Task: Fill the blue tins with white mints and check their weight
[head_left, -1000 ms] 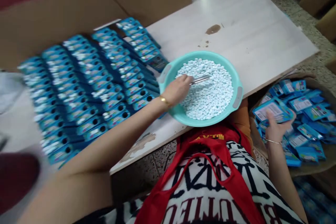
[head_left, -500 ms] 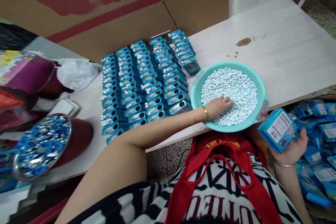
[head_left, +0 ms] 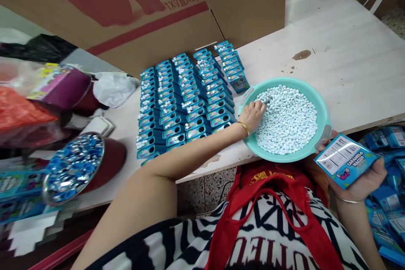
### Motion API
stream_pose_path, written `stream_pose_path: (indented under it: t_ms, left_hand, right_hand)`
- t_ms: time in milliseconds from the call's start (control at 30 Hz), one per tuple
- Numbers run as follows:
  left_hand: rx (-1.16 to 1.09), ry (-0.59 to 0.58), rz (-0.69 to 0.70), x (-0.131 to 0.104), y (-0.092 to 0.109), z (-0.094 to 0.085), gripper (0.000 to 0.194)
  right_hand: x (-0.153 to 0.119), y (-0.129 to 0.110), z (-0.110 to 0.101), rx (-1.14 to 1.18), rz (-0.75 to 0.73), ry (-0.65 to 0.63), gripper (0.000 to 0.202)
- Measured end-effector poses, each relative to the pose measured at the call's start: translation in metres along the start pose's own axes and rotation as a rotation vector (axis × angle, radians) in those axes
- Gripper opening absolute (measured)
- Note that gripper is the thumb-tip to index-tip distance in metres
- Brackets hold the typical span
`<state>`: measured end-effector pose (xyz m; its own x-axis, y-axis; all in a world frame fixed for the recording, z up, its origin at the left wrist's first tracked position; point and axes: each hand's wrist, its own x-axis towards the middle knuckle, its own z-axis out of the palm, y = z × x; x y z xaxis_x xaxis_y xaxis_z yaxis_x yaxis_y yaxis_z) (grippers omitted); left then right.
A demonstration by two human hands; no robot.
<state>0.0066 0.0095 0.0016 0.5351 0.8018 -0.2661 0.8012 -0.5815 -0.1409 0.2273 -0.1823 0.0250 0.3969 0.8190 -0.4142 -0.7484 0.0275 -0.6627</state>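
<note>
1. Left hand has moved left across the teal bowl.
2. Its fingers curl down near the pale candies; I can't tell if they hold anything.
3. Right hand grips a blue Caramelo Macizo box beside the bowl.

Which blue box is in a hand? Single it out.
The box in the right hand, near the bowl: only it is held. The other boxes rest in rows on the table or in piles.

Table: basin at near edge, pellets inside.
Box rows left; carton behind them; pot farther left.
</note>
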Motion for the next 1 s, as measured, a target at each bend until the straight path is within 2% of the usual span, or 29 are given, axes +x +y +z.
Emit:
stream_pose_path:
  t_ms: [100,200,333,433,533,633,733,800,867,1000]
  left_hand:
    - [-0.118,-0.123,0.086,-0.011,0.03,0.009,0.036]
    - [-0.199,-0.181,0.194,-0.022,0.055,0.01,0.032]
    - [-0.532,-0.247,0.321,-0.026,0.067,0.012,0.042]
    - [-0.746,-0.197,0.368,-0.019,0.056,0.013,0.039]
    - [-0.833,-0.054,0.408,-0.011,0.029,0.008,0.033]
    - [-0.811,0.093,0.408,-0.009,-0.003,-0.009,0.029]
    - [-0.731,0.181,0.431,-0.016,-0.03,-0.037,0.029]
    - [-0.657,0.187,0.468,-0.022,-0.042,-0.057,0.028]
    - [-0.565,0.145,0.518,-0.026,-0.045,-0.075,0.027]
    - [-0.34,-0.005,0.55,-0.027,-0.032,-0.108,0.022]
  right_hand:
    - [-0.001,0.003,-0.001,0.008,-0.024,-0.004,0.077]
    - [-0.002,0.006,-0.006,-0.073,-0.041,-0.036,0.07]
    - [0.003,0.008,-0.006,-0.213,-0.121,-0.17,0.067]
    - [0.017,0.008,0.002,-0.4,-0.291,-0.286,0.078]
    - [0.036,0.011,0.011,-0.685,-0.495,-0.354,0.087]
    - [0.055,0.021,0.021,-0.993,-0.651,-0.335,0.092]
    - [0.067,0.031,0.031,-1.257,-0.788,-0.318,0.091]
    - [0.071,0.035,0.037,-1.378,-0.857,-0.35,0.089]
    - [0.072,0.038,0.041,-1.453,-0.913,-0.378,0.086]
    - [0.072,0.042,0.041,-1.523,-0.983,-0.411,0.084]
